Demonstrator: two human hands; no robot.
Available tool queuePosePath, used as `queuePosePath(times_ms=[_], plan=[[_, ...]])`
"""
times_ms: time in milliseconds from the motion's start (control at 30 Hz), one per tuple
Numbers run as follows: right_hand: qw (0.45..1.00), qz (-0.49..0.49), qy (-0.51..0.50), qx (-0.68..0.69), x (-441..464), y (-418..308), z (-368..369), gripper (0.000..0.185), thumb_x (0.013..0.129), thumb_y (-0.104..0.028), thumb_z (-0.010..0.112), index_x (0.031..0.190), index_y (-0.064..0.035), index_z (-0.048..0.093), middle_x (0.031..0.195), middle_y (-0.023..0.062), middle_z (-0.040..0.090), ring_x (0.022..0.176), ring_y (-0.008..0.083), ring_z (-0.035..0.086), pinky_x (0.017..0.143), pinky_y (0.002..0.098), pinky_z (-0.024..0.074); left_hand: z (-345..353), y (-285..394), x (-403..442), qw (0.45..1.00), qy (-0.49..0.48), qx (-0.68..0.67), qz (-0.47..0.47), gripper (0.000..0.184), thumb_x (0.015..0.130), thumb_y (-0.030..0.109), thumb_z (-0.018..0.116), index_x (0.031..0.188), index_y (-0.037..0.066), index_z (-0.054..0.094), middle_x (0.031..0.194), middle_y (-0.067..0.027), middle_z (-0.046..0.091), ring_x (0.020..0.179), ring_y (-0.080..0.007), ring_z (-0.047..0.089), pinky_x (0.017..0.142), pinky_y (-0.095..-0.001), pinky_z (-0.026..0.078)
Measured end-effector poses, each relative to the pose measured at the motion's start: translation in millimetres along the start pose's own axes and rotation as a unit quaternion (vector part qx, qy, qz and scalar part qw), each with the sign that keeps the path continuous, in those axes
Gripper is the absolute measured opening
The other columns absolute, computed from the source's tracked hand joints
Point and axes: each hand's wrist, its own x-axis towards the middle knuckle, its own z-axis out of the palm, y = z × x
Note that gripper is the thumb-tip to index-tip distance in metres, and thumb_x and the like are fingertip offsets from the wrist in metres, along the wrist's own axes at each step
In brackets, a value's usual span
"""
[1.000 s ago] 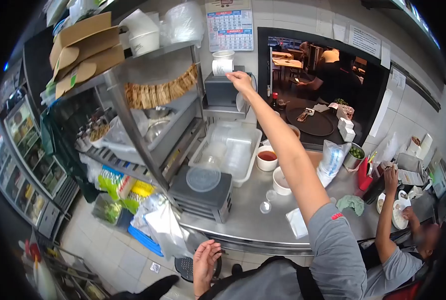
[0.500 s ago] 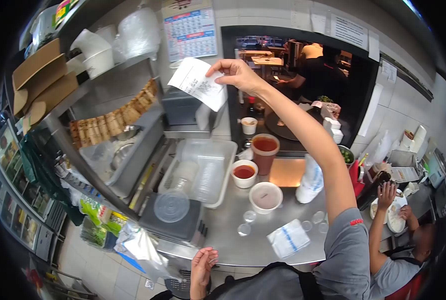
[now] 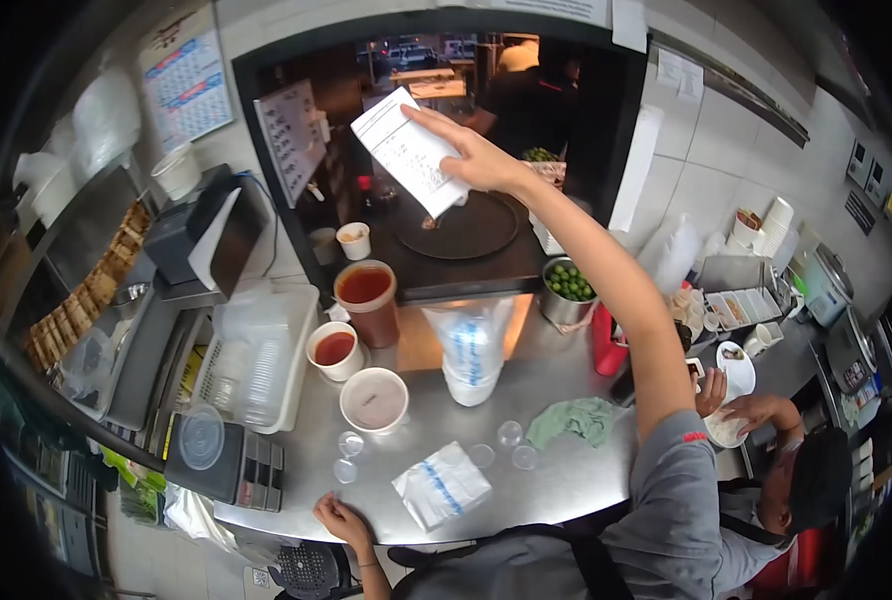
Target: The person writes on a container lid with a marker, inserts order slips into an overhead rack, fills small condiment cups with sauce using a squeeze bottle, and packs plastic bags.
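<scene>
My right hand point(image 3: 471, 158) is raised before the serving window, pinching a printed white receipt point(image 3: 406, 150) between thumb and fingers. Beyond the receipt, inside the window, lies a round dark tray point(image 3: 456, 228). Low at the counter's front edge is my left hand point(image 3: 338, 520), its fingers loosely curled with nothing visible in them. Closest to it are small clear lids point(image 3: 345, 471) and a white packet with blue print point(image 3: 441, 486). Behind these stand a white tub point(image 3: 374, 402), a cup of red sauce point(image 3: 335, 350) and a tall container of red liquid point(image 3: 368, 302).
At left are a white basket of plastic containers point(image 3: 256, 360) and a dark drawer box point(image 3: 228, 465). A sleeve of cups point(image 3: 469, 350), a pot of green limes point(image 3: 567, 290) and a green cloth point(image 3: 573, 422) are on the steel counter. At right a co-worker point(image 3: 786, 480) handles a bowl.
My view has swung to the right, so the counter things appear further left. The receipt stays in my right hand and now hangs before the window instead of the printer. The green cloth has come into view.
</scene>
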Motion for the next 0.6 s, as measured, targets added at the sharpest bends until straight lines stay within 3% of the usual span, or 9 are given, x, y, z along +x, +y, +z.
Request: queuePosePath(times_ms=[67, 100, 167, 200, 267, 333, 400, 467, 600], plan=[[0.997, 0.042, 0.057, -0.034, -15.8, 39.7, -0.3, 0.082, 0.064, 0.008, 0.043, 0.142, -0.0149, 0.031, 0.143, 0.0215, 0.029, 0.133, 0.0342, 0.03, 0.106, 0.0335, 0.0276, 0.7, 0.7, -0.8, 1.0, -0.009, 0.011, -0.012, 0.014, 0.087, -0.001, 0.047, 0.098, -0.001, 0.056, 0.098, -0.009, 0.048, 0.078, -0.0169, 0.05, 0.066, -0.0269, 0.041], [0.997, 0.046, 0.057, -0.028, -24.4, 63.6, 1.1, 0.082, 0.064, 0.008, 0.043, 0.142, -0.0149, 0.031, 0.143, 0.0215, 0.029, 0.133, 0.0342, 0.03, 0.106, 0.0335, 0.0276, 2.4, 0.0, 0.0, 1.0, -0.01, 0.014, -0.023, 0.015, 0.086, -0.002, 0.046, 0.097, -0.001, 0.056, 0.098, -0.0094, 0.048, 0.078, -0.0173, 0.05, 0.066, -0.0272, 0.041], [0.991, 0.048, 0.128, -0.015, -39.2, 112.5, 12.0, 0.071, 0.063, 0.011, 0.043, 0.13, -0.0115, 0.047, 0.131, 0.0209, 0.042, 0.123, 0.0342, 0.041, 0.101, 0.0337, 0.0336, 4.2, -3.9, 0.9, 1.0, -0.01, 0.028, -0.004, 0.012, 0.087, 0.001, 0.048, 0.095, 0.0, 0.056, 0.097, -0.0086, 0.048, 0.073, -0.0167, 0.047, 0.06, -0.0266, 0.038], [0.991, 0.046, 0.126, -0.009, -47.7, 139.1, 20.1, 0.071, 0.063, 0.011, 0.043, 0.13, -0.0115, 0.047, 0.131, 0.0209, 0.042, 0.123, 0.0342, 0.041, 0.101, 0.0337, 0.0336, 4.4, -3.7, 0.5, 0.999, -0.006, 0.033, -0.006, 0.012, 0.087, 0.001, 0.048, 0.095, 0.0, 0.056, 0.097, -0.0086, 0.048, 0.073, -0.0167, 0.047, 0.06, -0.0266, 0.038], [0.959, 0.139, 0.236, -0.073, -65.9, 195.7, 37.5, 0.054, 0.062, 0.013, 0.045, 0.109, -0.0084, 0.06, 0.113, 0.0178, 0.054, 0.109, 0.0329, 0.05, 0.094, 0.0343, 0.0387, 4.4, 0.6, 1.3, 0.998, -0.021, 0.062, 0.019, 0.008, 0.087, 0.004, 0.05, 0.092, 0.001, 0.056, 0.097, -0.0079, 0.047, 0.073, -0.0157, 0.046, 0.058, -0.0259, 0.036], [0.913, 0.213, 0.339, -0.08, -81.3, 249.7, 61.2, 0.036, 0.063, 0.011, 0.05, 0.09, -0.007, 0.065, 0.097, 0.0147, 0.06, 0.096, 0.0312, 0.056, 0.086, 0.0338, 0.0433, 6.9, 4.3, 0.9, 0.998, -0.013, 0.059, -0.008, 0.007, 0.088, 0.007, 0.052, 0.089, 0.001, 0.056, 0.094, -0.0067, 0.048, 0.073, -0.0143, 0.046, 0.057, -0.0251, 0.035], [0.873, 0.253, 0.415, -0.031, -97.4, 287.9, 84.3, 0.028, 0.063, 0.008, 0.056, 0.084, -0.0071, 0.066, 0.088, 0.0135, 0.062, 0.089, 0.0297, 0.059, 0.082, 0.0335, 0.046, 6.7, 12.3, 1.4, 0.996, -0.025, 0.076, -0.048, 0.007, 0.087, 0.009, 0.054, 0.087, 0.002, 0.056, 0.092, -0.0057, 0.048, 0.072, -0.0136, 0.046, 0.055, -0.0249, 0.034], [0.844, 0.278, 0.456, -0.05, -116.0, 332.7, 108.5, 0.022, 0.065, 0.006, 0.06, 0.081, -0.0062, 0.066, 0.087, 0.0131, 0.063, 0.085, 0.0284, 0.062, 0.079, 0.0334, 0.0476, 9.6, 19.6, 2.1, 0.996, -0.001, 0.083, -0.044, 0.008, 0.087, 0.01, 0.056, 0.084, 0.002, 0.056, 0.088, -0.0048, 0.048, 0.07, -0.0125, 0.044, 0.053, -0.0242, 0.032], [0.774, 0.474, 0.42, 0.016, -160.5, 396.9, 153.3, 0.02, 0.067, 0.004, 0.062, 0.083, -0.0062, 0.067, 0.094, 0.0133, 0.065, 0.09, 0.0288, 0.062, 0.081, 0.0343, 0.0478, 12.5, 17.2, 7.8, 0.993, -0.034, 0.106, -0.036, 0.012, 0.087, 0.01, 0.055, 0.079, 0.002, 0.056, 0.084, -0.0047, 0.047, 0.067, -0.0122, 0.042, 0.053, -0.0244, 0.031]])
